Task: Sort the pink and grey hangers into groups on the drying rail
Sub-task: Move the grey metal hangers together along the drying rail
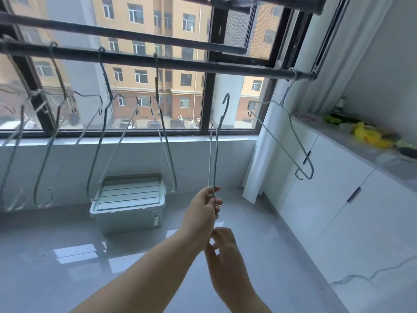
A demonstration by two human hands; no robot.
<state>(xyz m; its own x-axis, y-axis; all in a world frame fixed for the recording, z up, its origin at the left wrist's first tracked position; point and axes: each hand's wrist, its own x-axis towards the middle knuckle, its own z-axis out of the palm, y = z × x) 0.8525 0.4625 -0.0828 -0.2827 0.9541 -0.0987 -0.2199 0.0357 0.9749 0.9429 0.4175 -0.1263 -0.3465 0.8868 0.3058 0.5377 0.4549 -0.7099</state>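
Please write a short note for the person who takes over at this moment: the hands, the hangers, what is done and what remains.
Left hand: its fingers grip the lower part of the held grey hanger, hook up, below the drying rail and not on it.
Right hand: just under the left; whether it holds the hanger cannot be seen.
On the rail: one right-end hanger and several left hangers, spread apart. All look grey or dark; no pink one can be made out.
Done: no clear group yet.
Left: hook the held hanger on the rail, then gather the groups.
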